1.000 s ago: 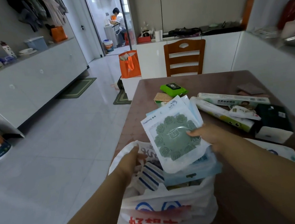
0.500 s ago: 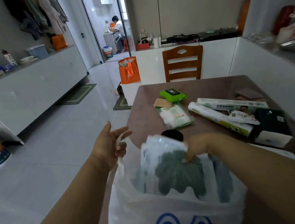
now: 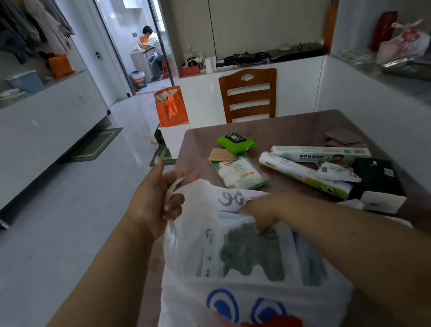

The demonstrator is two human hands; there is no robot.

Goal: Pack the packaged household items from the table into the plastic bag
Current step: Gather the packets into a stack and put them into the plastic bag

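While left hand (image 3: 153,203) grips plastic bag (image 3: 245,290), right hand (image 3: 263,211) inside

The left hand (image 3: 156,206) pinches a handle of the white plastic bag (image 3: 245,290) and holds it up, while the right hand (image 3: 262,211) reaches down into the bag's mouth, its fingers closed on a flat packet with a dark green pattern (image 3: 252,253) that shows through the thin plastic. Beyond the right hand on the brown table (image 3: 297,131) lie a green wipes pack (image 3: 236,142), a white-and-green packet (image 3: 241,171), two long rolls (image 3: 303,174) and a dark box (image 3: 376,179).
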